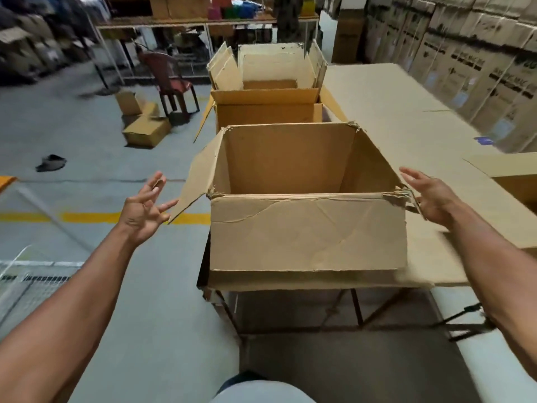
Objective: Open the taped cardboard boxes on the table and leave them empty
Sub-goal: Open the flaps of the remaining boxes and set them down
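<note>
A large cardboard box (308, 234) stands open at the near end of the table (392, 112), its flaps folded outward and its inside looking empty. My left hand (145, 207) hovers just left of the box's left flap (197, 181), fingers spread, holding nothing. My right hand (430, 193) is at the box's right top corner, fingers straight, close to the torn edge. Behind it stand two more open boxes: a middle box (267, 112) and a far box (270, 68) with upright flaps.
The table is covered in brown cardboard and runs away to the right. Another box (508, 173) sits at the right edge. Stacked cartons (465, 53) line the right wall. On the floor to the left are small boxes (145, 129), a red chair (171, 82) and a yellow line.
</note>
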{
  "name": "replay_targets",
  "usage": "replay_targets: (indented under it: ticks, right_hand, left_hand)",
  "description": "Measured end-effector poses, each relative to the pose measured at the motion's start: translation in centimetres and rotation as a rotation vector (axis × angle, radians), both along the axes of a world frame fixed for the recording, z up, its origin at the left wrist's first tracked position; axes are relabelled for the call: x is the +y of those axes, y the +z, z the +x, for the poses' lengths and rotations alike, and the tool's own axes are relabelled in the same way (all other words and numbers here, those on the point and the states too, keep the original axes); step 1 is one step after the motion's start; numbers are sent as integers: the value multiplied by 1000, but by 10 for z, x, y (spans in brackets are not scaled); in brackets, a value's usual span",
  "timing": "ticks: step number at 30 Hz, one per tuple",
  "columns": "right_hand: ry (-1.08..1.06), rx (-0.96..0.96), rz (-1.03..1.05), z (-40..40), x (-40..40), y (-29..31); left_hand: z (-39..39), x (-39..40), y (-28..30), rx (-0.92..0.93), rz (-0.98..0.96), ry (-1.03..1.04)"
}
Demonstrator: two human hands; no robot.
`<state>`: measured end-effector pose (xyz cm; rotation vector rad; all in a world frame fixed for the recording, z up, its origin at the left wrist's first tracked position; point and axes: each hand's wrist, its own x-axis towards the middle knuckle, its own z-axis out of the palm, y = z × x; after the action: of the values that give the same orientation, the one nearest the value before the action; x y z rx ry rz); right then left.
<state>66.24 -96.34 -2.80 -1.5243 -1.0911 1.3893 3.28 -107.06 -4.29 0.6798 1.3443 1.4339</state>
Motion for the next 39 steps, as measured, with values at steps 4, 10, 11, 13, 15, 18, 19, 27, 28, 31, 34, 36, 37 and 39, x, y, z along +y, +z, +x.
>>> replay_targets:
  ticks: [4, 10, 11, 13, 15, 18, 19, 27, 28, 31, 34, 36, 37, 39]
  right_hand:
    - [30, 63, 8, -4, -6, 8]
    - [17, -5, 60, 8, -4, 32]
    - [17, -38, 78, 12, -3, 40]
    - [27, -99, 120, 17, 0, 62]
    - [52, -99, 134, 21, 2, 88]
    - [146, -85, 169, 24, 2, 124]
    - [178, -90, 186, 24, 4, 135]
    - [367, -585, 313, -33, 25, 194]
    - [393, -635, 314, -46, 23, 198]
    - [427, -810, 340, -77, 19, 205]
    - [386, -965, 366, -95, 17, 205]
    - [365, -1020, 402, -103, 12, 204]
    - [360, -1041, 423, -106, 9, 204]
    - [345, -1078, 453, -111, 2, 204]
  left_hand:
    - [19, 5, 8, 58, -13, -68]
    - [22, 17, 17, 150, 24, -114]
    - [20, 20, 20, 169, 39, -107]
    - [20, 24, 35, 225, 72, -100]
    - [20, 28, 54, 278, 89, -106]
    - [17, 37, 86, 377, 127, -192]
    - [16, 40, 97, 413, 112, -216]
    - [35, 68, 168, 619, 121, -415]
    - [38, 69, 174, 671, 111, -442]
    - [46, 69, 187, 834, 57, -445]
    - [56, 68, 195, 879, 2, -405]
    - [61, 65, 197, 924, -15, -383]
    - [63, 64, 197, 960, -12, -370]
    - [66, 61, 197, 1010, 14, -340]
